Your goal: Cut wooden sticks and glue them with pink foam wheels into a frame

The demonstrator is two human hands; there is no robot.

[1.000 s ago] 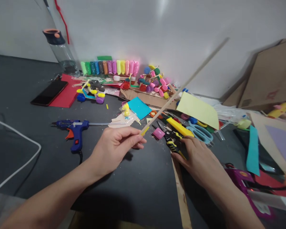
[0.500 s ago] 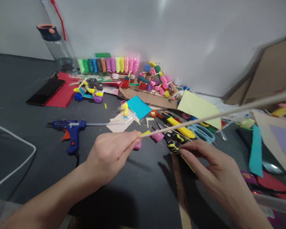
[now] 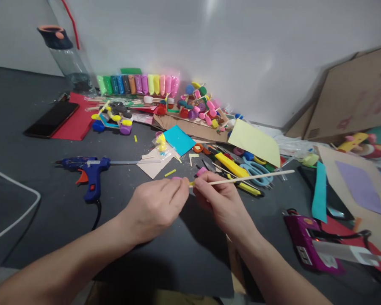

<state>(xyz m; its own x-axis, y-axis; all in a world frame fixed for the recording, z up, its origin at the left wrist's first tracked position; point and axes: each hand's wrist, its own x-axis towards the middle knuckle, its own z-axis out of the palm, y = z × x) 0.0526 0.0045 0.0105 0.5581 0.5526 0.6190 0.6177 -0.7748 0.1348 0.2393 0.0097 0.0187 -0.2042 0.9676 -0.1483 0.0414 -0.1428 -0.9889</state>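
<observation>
A thin wooden stick (image 3: 250, 178) runs level from my hands out to the right, above a yellow utility knife (image 3: 231, 164) and blue scissors (image 3: 257, 169). My left hand (image 3: 154, 206) pinches its near end, where a small yellow piece shows between the fingertips. Just to the right, my right hand (image 3: 220, 199) is closed on the same stick. The two hands nearly touch over the dark table (image 3: 44, 199). A small pink block (image 3: 201, 171) lies just beyond my right hand.
A blue glue gun (image 3: 89, 169) lies left of my hands, its cord trailing toward me. Clay sticks, a water bottle (image 3: 65, 57), a phone (image 3: 49, 119), coloured paper and foam bits crowd the back. Cardboard leans at right; a purple device (image 3: 307, 243) sits near right.
The stick swung down from pointing up-right to nearly level. My right hand left the yellow-black tool on the table and closed on the stick beside my left hand. The view shifted slightly.
</observation>
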